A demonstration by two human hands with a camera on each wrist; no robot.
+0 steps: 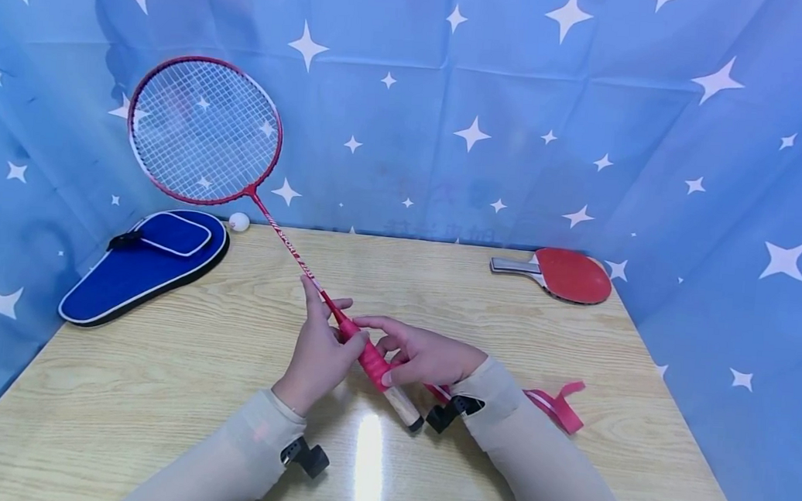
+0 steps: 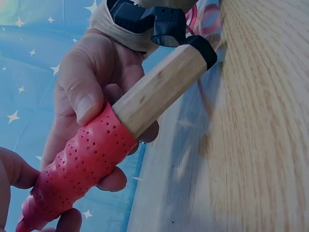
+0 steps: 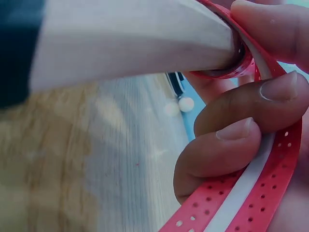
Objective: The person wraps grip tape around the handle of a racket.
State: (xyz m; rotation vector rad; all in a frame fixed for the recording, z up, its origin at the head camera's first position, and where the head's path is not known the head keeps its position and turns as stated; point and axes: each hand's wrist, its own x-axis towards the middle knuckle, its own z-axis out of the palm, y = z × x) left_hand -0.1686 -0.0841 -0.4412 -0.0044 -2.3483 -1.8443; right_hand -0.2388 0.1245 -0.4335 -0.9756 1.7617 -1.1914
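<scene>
A red and white badminton racket (image 1: 283, 238) is held up at a slant, its head to the upper left. My left hand (image 1: 319, 361) grips it at the top of the handle, thumb on the pink-red wrapping. Perforated grip tape (image 2: 87, 159) covers the upper handle in overlapping turns. Bare wood (image 2: 159, 87) with a black end cap shows below it. My right hand (image 1: 428, 357) pinches the tape at the wrap's lower edge, thumb pressing on it. In the right wrist view the loose tape (image 3: 258, 198), with a white strip along its middle, runs between the fingers.
The tape's free end (image 1: 564, 409) lies on the wooden table (image 1: 223, 393), past the right forearm. At the back right is a red table tennis bat (image 1: 574, 276). A blue bat case (image 1: 155, 264) and a white ball (image 1: 238, 222) are at the back left. A starry blue curtain (image 1: 406, 173) hangs behind.
</scene>
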